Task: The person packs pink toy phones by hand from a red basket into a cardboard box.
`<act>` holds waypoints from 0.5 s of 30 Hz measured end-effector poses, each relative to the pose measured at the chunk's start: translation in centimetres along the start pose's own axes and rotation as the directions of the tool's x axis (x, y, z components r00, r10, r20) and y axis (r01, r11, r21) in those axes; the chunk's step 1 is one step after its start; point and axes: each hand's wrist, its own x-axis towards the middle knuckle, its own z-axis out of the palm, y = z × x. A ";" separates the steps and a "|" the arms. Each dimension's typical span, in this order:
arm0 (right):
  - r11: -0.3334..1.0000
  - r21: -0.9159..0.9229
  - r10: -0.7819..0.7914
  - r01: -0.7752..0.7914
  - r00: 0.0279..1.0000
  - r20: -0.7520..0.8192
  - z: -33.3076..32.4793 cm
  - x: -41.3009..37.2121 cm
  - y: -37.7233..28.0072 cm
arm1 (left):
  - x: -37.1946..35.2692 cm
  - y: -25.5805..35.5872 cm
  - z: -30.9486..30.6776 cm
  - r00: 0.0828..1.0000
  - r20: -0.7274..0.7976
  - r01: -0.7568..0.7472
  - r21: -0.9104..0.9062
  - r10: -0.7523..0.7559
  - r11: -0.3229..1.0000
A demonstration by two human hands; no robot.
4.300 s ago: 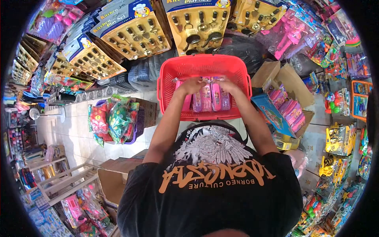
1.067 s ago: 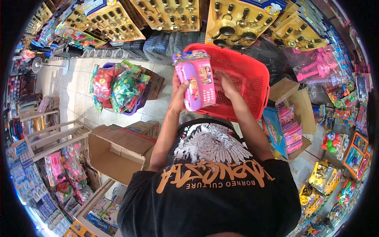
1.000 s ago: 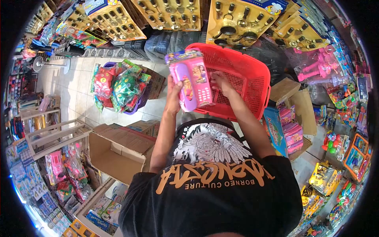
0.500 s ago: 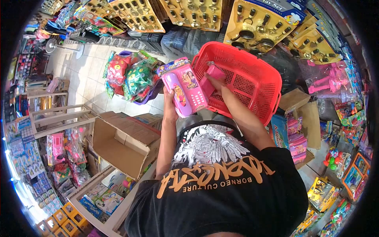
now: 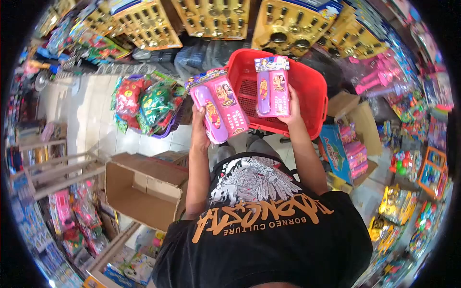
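Note:
My left hand is wrapped round the lower left edge of a pink and purple toy phone pack, which is tilted a little. A second, similar phone pack stands more upright to its right, with my right hand gripping its right edge. The two packs are apart, their printed fronts facing up to me. Under and behind them lies a red plastic basket, partly covered by the packs.
A purple basket of red and green bagged toys sits left on the tiled floor. An open cardboard box is at lower left, and a box of pink packs at right. Yellow kitchen play sets line the back.
My right hand has come up out of the red basket with the second phone pack, now turned face up. The view has shifted slightly, while my left hand keeps its pack.

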 end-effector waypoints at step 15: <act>0.697 -0.371 -0.702 0.614 0.690 -0.176 5.3 -21.2 0.5 | -1.7 -5.4 9.8 0.875 0.350 0.297 0.155 -0.333 0.942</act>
